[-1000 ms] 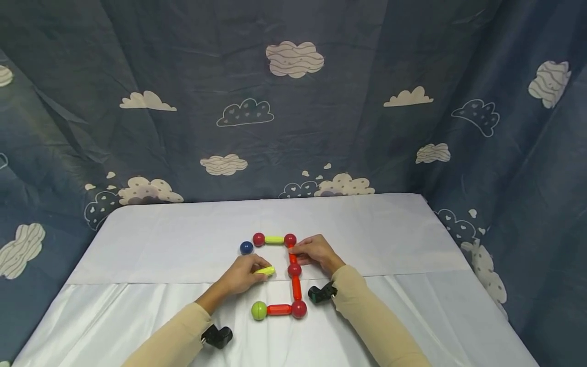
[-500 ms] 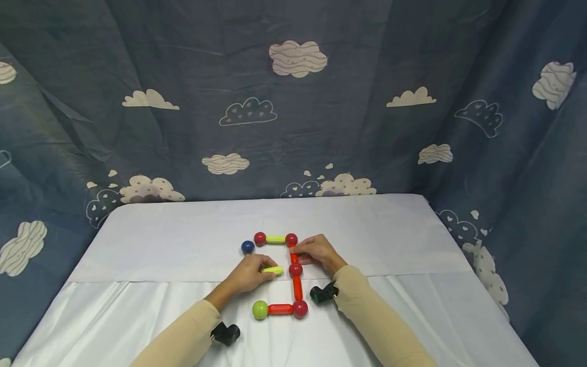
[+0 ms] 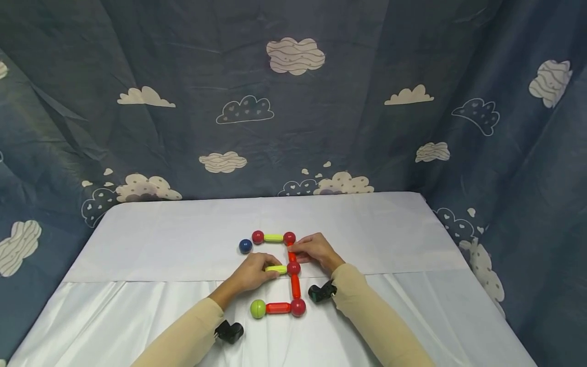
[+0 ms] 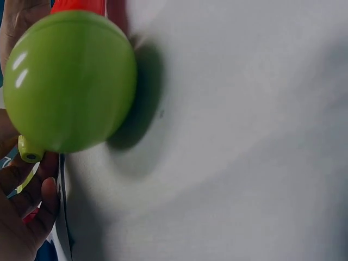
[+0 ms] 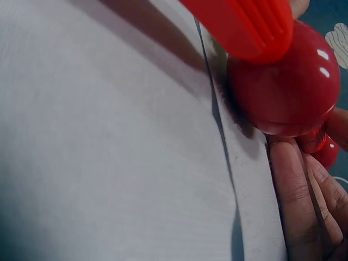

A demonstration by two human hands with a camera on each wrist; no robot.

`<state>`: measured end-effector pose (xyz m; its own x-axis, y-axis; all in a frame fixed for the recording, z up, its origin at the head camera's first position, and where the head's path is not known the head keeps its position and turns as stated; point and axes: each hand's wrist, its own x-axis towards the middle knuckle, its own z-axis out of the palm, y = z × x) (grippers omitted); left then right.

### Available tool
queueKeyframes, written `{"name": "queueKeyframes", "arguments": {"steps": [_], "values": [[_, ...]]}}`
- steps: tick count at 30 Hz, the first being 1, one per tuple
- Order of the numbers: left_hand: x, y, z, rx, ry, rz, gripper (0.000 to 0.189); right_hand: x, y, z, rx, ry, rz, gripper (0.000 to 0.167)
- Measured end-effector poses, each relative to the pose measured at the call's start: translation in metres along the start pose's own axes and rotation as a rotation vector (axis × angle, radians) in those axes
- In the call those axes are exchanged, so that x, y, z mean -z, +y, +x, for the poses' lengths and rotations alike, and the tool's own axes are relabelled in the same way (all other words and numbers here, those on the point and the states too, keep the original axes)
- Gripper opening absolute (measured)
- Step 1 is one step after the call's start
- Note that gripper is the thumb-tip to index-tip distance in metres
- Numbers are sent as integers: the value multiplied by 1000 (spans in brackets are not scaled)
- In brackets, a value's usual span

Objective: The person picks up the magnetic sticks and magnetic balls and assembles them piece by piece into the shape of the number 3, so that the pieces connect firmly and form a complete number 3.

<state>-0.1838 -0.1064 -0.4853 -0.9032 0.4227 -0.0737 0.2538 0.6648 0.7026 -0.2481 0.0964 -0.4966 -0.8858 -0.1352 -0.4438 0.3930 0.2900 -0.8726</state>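
In the head view my left hand [image 3: 251, 271] pinches a yellow-green rod [image 3: 277, 269], whose far end meets the middle red ball [image 3: 293, 268]. My right hand [image 3: 315, 251] holds the upper red rod [image 3: 291, 255] of the same chain. Above that rod sits a red ball [image 3: 289, 238], joined by another yellow-green rod [image 3: 273, 237] to a red ball [image 3: 258, 237] on the left. Below, a red rod [image 3: 295, 287] leads to a lower red ball [image 3: 298, 307], then a red rod [image 3: 277, 308] and a green ball [image 3: 258, 309]. The green ball [image 4: 70, 81] fills much of the left wrist view.
A loose blue ball [image 3: 245, 246] lies left of the upper chain end. White cloth [image 3: 390, 229] covers the table, with a seam across it. Dark blue curtains [image 3: 321, 127] with cloud prints stand behind and at the sides. Each wrist carries a small black camera [image 3: 229, 332].
My left hand has moved right, bringing the yellow-green rod from a gap away up to the middle red ball. The right hand has stayed on the upper red rod.
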Motion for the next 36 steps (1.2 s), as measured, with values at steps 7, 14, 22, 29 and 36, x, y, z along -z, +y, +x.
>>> {"name": "queueKeyframes", "arguments": {"steps": [7,14,22,29,36], "values": [[-1,0,0,10,-3,-3,17,0,2,0,-8,11,-3,19],[6,-2,-8,55,14,-2,21,-1,3,-1,3,11,-5,19],[27,-6,-12,112,118,-53,19,0,0,-2,-8,28,-8,18],[44,-21,-12,154,299,-73,21,0,1,-1,-2,34,-4,19],[48,-33,-11,265,336,-80,34,0,2,-2,5,24,1,19]]}}
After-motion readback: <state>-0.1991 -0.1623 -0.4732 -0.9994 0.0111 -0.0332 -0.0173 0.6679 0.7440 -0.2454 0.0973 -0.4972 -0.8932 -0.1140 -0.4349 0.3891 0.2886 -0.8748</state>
